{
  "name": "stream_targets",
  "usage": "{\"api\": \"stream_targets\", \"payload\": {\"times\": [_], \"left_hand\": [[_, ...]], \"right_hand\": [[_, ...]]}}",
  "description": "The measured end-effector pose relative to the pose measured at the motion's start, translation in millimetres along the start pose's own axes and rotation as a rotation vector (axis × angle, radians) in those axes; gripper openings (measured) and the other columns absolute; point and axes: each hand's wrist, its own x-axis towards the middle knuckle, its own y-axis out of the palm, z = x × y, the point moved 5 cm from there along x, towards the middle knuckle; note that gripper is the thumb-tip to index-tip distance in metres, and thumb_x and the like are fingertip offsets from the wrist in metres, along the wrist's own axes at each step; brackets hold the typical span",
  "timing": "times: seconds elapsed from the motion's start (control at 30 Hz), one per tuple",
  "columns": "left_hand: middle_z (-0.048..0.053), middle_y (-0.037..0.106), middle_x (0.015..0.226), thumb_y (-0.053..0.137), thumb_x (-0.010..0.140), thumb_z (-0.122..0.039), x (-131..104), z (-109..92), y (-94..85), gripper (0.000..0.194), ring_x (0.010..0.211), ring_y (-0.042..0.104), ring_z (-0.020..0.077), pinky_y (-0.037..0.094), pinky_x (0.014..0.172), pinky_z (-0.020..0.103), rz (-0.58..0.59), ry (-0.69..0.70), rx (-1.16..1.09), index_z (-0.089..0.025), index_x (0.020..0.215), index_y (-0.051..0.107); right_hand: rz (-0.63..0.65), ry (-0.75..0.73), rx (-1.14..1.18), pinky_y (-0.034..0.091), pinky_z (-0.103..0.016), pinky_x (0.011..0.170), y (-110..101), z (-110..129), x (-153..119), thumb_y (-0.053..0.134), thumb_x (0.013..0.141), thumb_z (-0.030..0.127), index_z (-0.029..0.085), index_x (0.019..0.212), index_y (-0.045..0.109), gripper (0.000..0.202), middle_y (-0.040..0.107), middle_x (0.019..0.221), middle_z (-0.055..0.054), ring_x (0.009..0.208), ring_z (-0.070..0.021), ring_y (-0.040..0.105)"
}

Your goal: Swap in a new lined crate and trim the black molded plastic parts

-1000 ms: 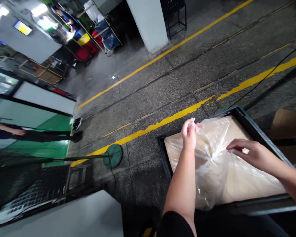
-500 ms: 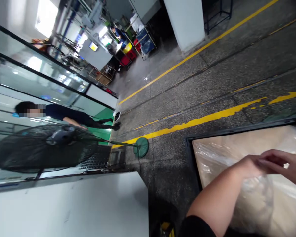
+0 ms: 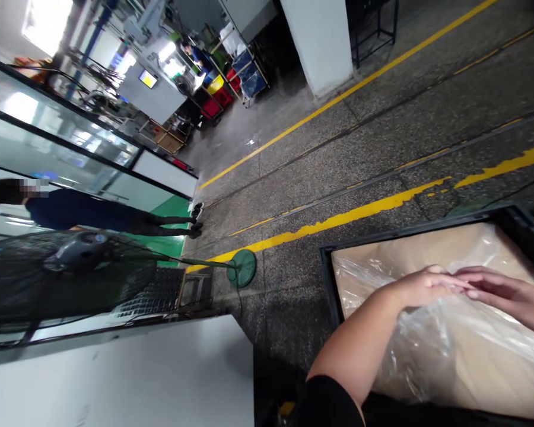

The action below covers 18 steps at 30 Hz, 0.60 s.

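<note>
My left hand point(image 3: 431, 286) reaches in from the bottom, its fingers pressed together over clear plastic film point(image 3: 420, 350). The film bunches up beneath it, and a fold seems pinched there. From the right edge comes my right hand point(image 3: 498, 289), fingers and thumb drawn together, the tips meeting those of my left hand. What lies between the right fingertips is too small to make out. Under both hands, the crumpled film covers a flat tan surface point(image 3: 507, 379), like cardboard or paper, inside a black-rimmed crate point(image 3: 333, 284).
The view is tipped sideways. A large stand fan point(image 3: 78, 252) with a green base point(image 3: 241, 268) stands beyond a white panel point(image 3: 160, 373). A person in dark clothes point(image 3: 93, 210) stands by glass partitions. Yellow lines point(image 3: 329, 224) cross the floor; machines and another person are farther back.
The view has shifted, so the surroundings sit farther left. My fingers have come closer together and flattened, closing the gap at my right hand. The standing person has turned and lowered an arm.
</note>
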Motion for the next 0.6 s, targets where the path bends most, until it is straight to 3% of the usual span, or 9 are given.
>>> {"api": "stream_targets", "payload": {"times": [0.1,0.17,0.27,0.4,0.5,0.6], "left_hand": [[0.008,0.061,0.114,0.05,0.099,-0.041,-1,-11,-2.5,0.036,0.117,0.055,0.0223,0.042,0.111,0.04,0.089,-0.02,0.006,-0.026,0.121,0.074],[0.008,0.063,0.12,0.053,0.098,-0.042,-1,-11,-1.9,0.036,0.107,0.058,0.0215,0.051,0.098,0.039,0.126,-0.112,-0.037,-0.025,0.122,0.073],[0.008,0.065,0.128,0.049,0.098,-0.043,3,-11,-0.5,0.04,0.097,0.061,0.0203,0.054,0.082,0.036,0.112,-0.202,-0.084,-0.025,0.129,0.068],[0.007,0.067,0.128,0.041,0.1,-0.051,19,-15,-3.5,0.049,0.108,0.063,0.0228,0.051,0.095,0.037,0.063,-0.121,0.205,-0.029,0.141,0.055],[0.006,0.071,0.114,0.042,0.097,-0.061,37,-11,-5.7,0.053,0.103,0.065,0.0255,0.049,0.095,0.039,0.09,-0.184,0.394,-0.031,0.138,0.057],[0.004,0.07,0.08,0.06,0.09,-0.057,49,0,-5.8,0.04,0.082,0.065,0.0248,0.049,0.09,0.04,0.082,-0.334,0.251,-0.024,0.108,0.073]], "right_hand": [[0.055,0.108,0.176,0.057,-0.031,0.089,7,-8,-6,0.08,0.076,0.058,0.032,0.1,0.077,0.036,0.072,0.113,-0.017,0.103,-0.0287,0.072],[0.082,0.134,0.208,0.055,-0.031,0.086,12,-13,-9,0.075,0.082,0.055,0.03,0.098,0.076,0.029,0.073,0.102,-0.015,0.097,-0.0269,0.071],[0.026,0.131,0.176,0.052,-0.033,0.072,12,-22,-8,0.069,0.086,0.058,0.026,0.079,0.072,0.032,0.066,0.079,-0.011,0.078,-0.0246,0.064],[-0.129,0.145,0.156,0.045,-0.035,0.065,4,-34,-9,0.067,0.084,0.063,0.024,0.064,0.062,0.044,0.056,0.067,-0.006,0.068,-0.0229,0.054],[-0.226,0.195,0.163,0.043,-0.034,0.065,0,-37,-15,0.069,0.084,0.06,0.023,0.062,0.06,0.044,0.056,0.066,-0.004,0.068,-0.0216,0.053],[-0.354,0.249,0.189,0.04,-0.033,0.06,-5,-34,-21,0.069,0.082,0.061,0.021,0.064,0.062,0.044,0.054,0.062,-0.002,0.062,-0.0196,0.051]]}}
